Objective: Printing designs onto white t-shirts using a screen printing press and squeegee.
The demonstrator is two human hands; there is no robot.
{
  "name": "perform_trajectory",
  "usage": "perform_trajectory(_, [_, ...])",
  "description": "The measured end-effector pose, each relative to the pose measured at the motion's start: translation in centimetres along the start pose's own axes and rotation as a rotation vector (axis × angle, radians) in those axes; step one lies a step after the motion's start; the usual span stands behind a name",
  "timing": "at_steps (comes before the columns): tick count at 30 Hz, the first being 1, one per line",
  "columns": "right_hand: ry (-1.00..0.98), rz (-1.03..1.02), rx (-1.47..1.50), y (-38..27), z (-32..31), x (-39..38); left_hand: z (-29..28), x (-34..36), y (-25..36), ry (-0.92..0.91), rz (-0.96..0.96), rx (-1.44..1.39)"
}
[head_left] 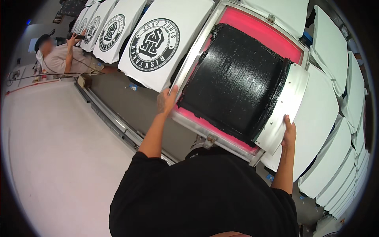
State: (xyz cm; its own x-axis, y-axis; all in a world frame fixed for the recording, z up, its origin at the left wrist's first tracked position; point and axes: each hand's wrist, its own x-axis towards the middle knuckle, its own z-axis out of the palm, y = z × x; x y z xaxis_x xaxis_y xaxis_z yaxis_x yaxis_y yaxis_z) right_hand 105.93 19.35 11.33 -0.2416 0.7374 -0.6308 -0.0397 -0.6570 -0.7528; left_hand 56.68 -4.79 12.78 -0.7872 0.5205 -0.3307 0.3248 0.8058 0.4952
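Observation:
A screen printing frame [187,67] with a silver metal rim and pink mesh holds a broad spread of glossy black ink [233,79]. My left hand [166,100] grips the frame's left side near its lower corner. My right hand [288,128] is closed on the outer edge of a wide silver squeegee [288,94], which lies along the ink's right edge. Left of the frame, a white shirt [132,75] bears a round black print. A plain white shirt [316,130] lies partly under the frame at the right.
A large pale table [55,138] fills the lower left. At the upper left, another person [55,55] holds a dark object among printed white shirts on boards. More white shirts [331,43] are laid in rows at the right. A grey floor [138,110] shows between table and frame.

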Motion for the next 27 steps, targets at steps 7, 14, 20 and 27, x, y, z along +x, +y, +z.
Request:
perform_trajectory(7, [0.165,-0.056,-0.004,-2.1,-8.2,-6.9,3.2,-10.2,3.6,0.024,-0.002,-0.009])
perform_trajectory(14, [0.387,-0.115,0.042,0.0,-22.8,-15.1,10.8,-16.4,10.7,-0.262,0.195,-0.16])
perform_trajectory(20, [0.468,-0.196,0.105,1.3,-31.4,-16.9,16.5,-22.5,13.1,-0.332,0.252,-0.154])
perform_trajectory(27, [0.465,-0.146,0.097,2.2,-38.0,-13.9,21.8,-27.1,13.5,-0.15,0.192,-0.121])
